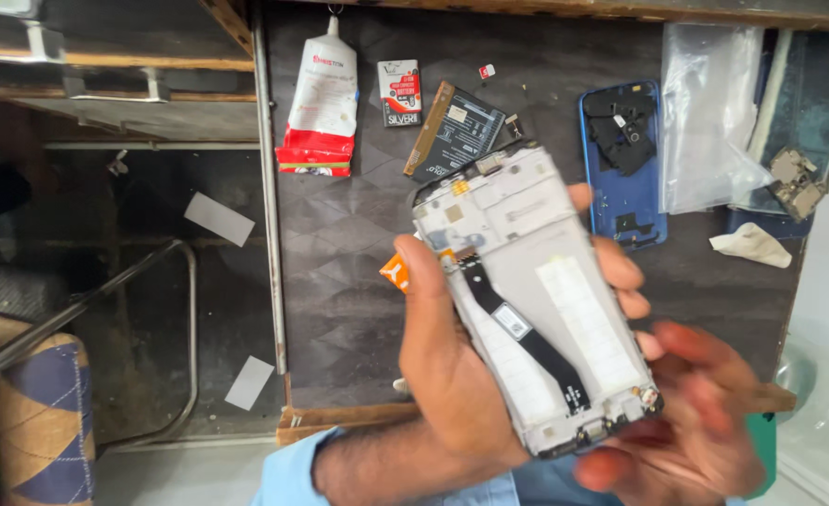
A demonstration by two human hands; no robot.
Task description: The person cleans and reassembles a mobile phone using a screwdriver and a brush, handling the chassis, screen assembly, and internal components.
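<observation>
My left hand grips an opened phone frame, held tilted with its inner side up, thumb along the left edge and fingertips curling over the right edge. A black flex cable runs down the frame's middle and white adhesive strips sit beside it. My right hand is blurred at the frame's lower right corner, fingers bent, near or touching the bottom end; I cannot tell whether it holds anything. An orange tab shows behind my left thumb.
On the dark mat lie a white and red glue tube, a small battery pack, a black phone battery, a blue back cover, a clear plastic bag, a white cloth. A chair stands left.
</observation>
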